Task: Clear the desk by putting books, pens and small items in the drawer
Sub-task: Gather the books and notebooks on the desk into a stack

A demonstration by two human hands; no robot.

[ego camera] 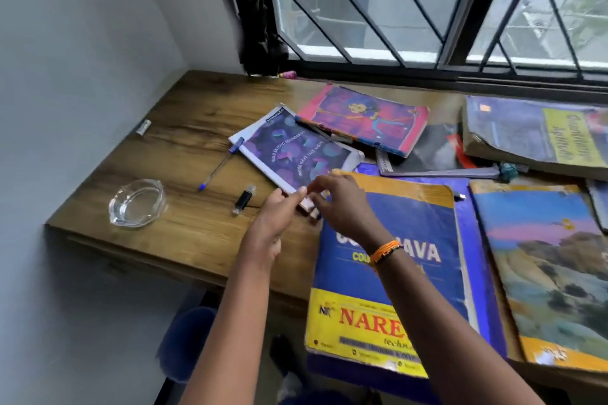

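On the wooden table point(184, 233), both hands meet at a small pinkish item point(308, 205): left hand point(279, 207) fingers straight, touching it; right hand point(339, 199) fingers curled, pinching it, beside the blue-yellow "JAVA", "NARE" book point(394, 289).

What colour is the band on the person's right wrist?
Orange, with a thin dark strand: the wrist band, clearest in the head view.

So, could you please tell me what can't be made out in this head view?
- Small item between the hands: covered by fingers, blurred.
- Blue Java book title: crossed by the right forearm.
- Drawer: not visible below the desk edge.
- Landscape book: cut by the right edge.
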